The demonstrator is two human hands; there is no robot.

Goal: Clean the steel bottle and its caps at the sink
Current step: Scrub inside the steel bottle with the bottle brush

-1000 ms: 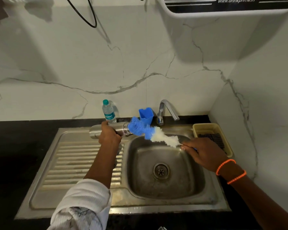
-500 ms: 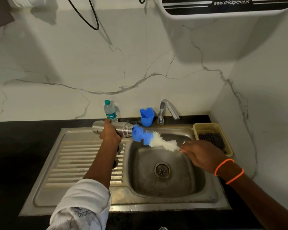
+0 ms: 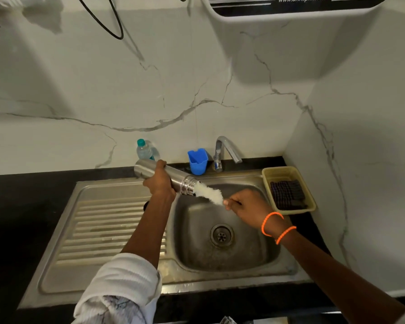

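Note:
My left hand [image 3: 160, 181] grips the steel bottle [image 3: 182, 184] around its middle and holds it nearly level above the sink's back left corner, mouth toward the right. A bottle brush [image 3: 208, 193] sticks into that mouth; only its white bristles show, the blue part is hidden inside. My right hand [image 3: 246, 204] holds the brush's thin handle just right of the bristles, over the sink basin [image 3: 262, 251]. No caps are visible.
A tap [image 3: 225, 149] stands behind the basin with a blue plastic holder [image 3: 197, 161] to its left and a small plastic water bottle [image 3: 144, 149] further left. A yellow tray [image 3: 267, 176] with a dark scrubber sits at the right. The ribbed drainboard [image 3: 108, 230] lies left.
The brush has gone deeper into the bottle: its blue bristles, outside the mouth before, are now inside. My right hand has moved left toward the bottle, which now tilts mouth-down.

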